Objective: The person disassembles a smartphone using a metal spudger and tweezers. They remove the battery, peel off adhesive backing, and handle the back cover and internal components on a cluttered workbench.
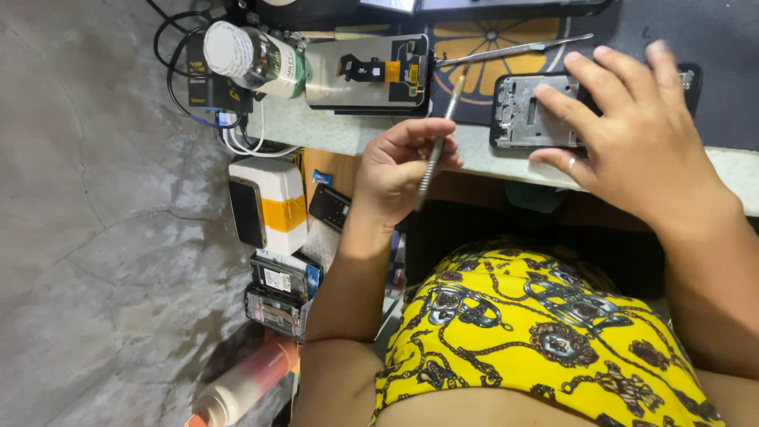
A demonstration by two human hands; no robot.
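Note:
My left hand point(399, 170) is closed around thin metal tweezers point(437, 138) that point up toward the bench edge. My right hand point(632, 126) lies flat on an opened dark phone frame point(522, 111) at the bench's front edge, fingers spread over it and holding it down. A detached phone screen point(368, 73) with an orange flex cable lies face down on the bench, just left of the tweezers' tip.
A second pair of tweezers point(514, 49) lies on a dark mat point(490, 35). A glass bottle point(253, 57) and tangled cables point(237, 134) sit at the bench's left end. Below, a white box point(273, 202), stacked phones point(277, 292) and a pink bottle point(245, 383) stand on the grey floor.

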